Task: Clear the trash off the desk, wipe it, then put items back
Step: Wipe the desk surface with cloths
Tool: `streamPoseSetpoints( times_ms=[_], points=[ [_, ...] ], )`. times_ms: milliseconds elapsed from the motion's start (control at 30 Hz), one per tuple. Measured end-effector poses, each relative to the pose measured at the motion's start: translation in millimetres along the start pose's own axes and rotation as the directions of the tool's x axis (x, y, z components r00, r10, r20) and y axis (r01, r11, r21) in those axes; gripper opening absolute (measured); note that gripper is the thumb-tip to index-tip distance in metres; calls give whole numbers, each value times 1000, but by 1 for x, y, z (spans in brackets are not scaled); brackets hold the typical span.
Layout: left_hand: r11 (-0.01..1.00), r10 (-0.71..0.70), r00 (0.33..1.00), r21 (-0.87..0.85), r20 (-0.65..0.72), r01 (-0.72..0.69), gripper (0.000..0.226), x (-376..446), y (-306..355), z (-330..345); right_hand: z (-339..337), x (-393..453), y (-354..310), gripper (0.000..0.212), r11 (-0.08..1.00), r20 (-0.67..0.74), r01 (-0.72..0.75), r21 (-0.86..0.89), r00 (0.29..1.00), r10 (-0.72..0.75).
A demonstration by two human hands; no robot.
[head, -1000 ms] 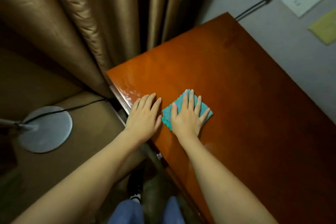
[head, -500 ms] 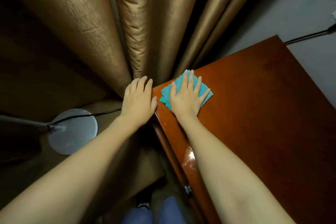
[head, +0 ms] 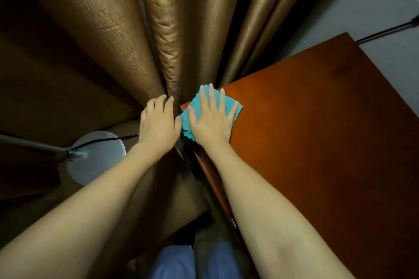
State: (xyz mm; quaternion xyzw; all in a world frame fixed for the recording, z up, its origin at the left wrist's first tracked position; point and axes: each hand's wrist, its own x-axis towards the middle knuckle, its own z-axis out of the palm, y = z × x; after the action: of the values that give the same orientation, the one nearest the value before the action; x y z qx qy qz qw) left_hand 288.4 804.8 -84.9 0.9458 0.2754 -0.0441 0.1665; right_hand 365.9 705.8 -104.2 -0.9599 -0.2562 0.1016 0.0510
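At desk (head: 317,142) corner | right-hand fingers (head: 212,99) flat on cloth (head: 229,103) | curtain (head: 172,36) crowds (left hand (head: 158,124) spread).

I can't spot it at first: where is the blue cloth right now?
In the head view the blue cloth lies at the desk's far left corner, beside the curtain, flat under the right hand.

The desk (head: 317,142) is reddish-brown wood with a smooth, faintly glossy finish. The teal cloth (head: 230,103) looks soft and nubby. The golden curtain (head: 163,29) is sheened, ribbed fabric.
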Motion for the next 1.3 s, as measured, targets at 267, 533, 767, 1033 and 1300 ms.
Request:
streamPoseSetpoints(
  times_ms=[267, 533, 767, 1033, 1300],
  points=[
    [993, 110, 994, 35, 27, -110, 54, -45, 48, 8, 1, -90, 57, 65, 995, 41, -100, 14, 994, 99],
    [950, 304, 951, 56, 62, -307, 54, -138, 131, 38, 8, -222, 138, 63, 968, 38, -243, 63, 970, 241],
    [906, 390, 906, 106, 166, -410, 55, -261, 201, 84, 24, -369, 220, 71, 923, 18, -375, 86, 927, 375],
    [798, 572, 798, 97, 189, -595, 55, -419, 303, 131, 38, -555, 309, 64, 832, 45, -518, 199, 853, 520],
    [631, 725, 628, 92, 283, -770, 55, -565, 375, 183, 54, -717, 399, 63, 664, 48, -708, 239, 692, 720]
  ],
)
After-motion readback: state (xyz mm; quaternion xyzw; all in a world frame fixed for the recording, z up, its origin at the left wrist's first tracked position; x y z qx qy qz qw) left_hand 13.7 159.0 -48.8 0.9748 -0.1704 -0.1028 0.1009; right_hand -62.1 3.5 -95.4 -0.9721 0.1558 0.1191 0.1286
